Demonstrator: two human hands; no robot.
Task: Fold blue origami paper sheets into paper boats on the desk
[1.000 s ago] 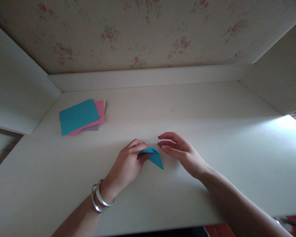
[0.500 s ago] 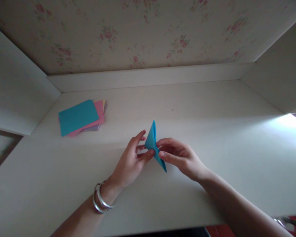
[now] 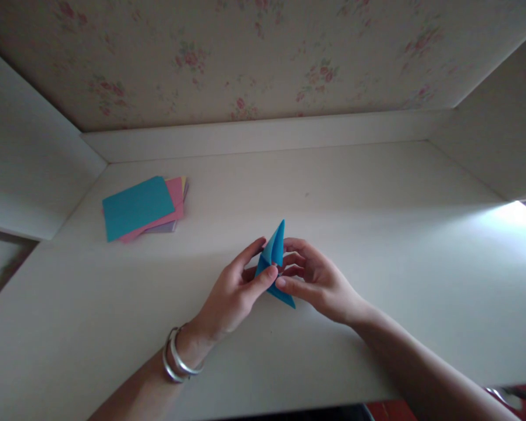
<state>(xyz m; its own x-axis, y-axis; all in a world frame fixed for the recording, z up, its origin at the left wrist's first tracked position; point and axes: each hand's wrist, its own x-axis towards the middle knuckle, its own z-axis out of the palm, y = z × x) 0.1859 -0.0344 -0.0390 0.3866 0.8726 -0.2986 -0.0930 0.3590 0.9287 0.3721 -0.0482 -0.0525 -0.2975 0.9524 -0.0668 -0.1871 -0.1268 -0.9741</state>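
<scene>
A piece of folded blue paper (image 3: 275, 248), with pointed ends at top and bottom, is held between my hands above the white table. My left hand (image 3: 241, 280), with silver bangles at its wrist, grips the paper from the left, its thumb pressed on the middle. On the other side, my right hand (image 3: 313, 278) has its thumb and curled fingers at the paper's right edge and inner fold. The paper's folds are parted around the middle. Parts of the fingers behind it are hidden.
A stack of coloured paper (image 3: 138, 204), blue on top with pink, purple and yellow below, lies at the table's back left. White panels (image 3: 21, 146) close in the sides. Floral wallpaper (image 3: 245, 58) covers the wall behind. Something red shows below the front edge.
The folded paper has turned and its folds have spread apart, showing more of the inside. My left thumb has shifted slightly right, and my right fingers have moved further behind the paper.
</scene>
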